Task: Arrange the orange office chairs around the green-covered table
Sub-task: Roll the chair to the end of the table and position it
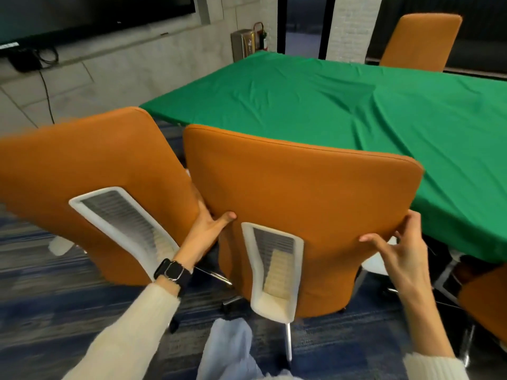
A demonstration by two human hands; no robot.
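An orange office chair [301, 193] stands right in front of me with its back toward me, facing the green-covered table [343, 105]. My left hand [208, 226] grips the left edge of its backrest. On the right edge my right hand [403, 242] holds the backrest, fingers wrapped behind it. A second orange chair [90, 160] stands close on the left, its backrest almost touching the first. A third orange chair [419, 39] stands at the table's far side. Part of a fourth orange chair [485, 300] shows at the lower right.
A dark screen [82, 15] hangs on the left wall with a cable running down. A grey box and a fire extinguisher [260, 37] stand in the far corner. Blue patterned carpet [55, 311] covers the floor. Chair legs and casters [227, 305] sit under the backrests.
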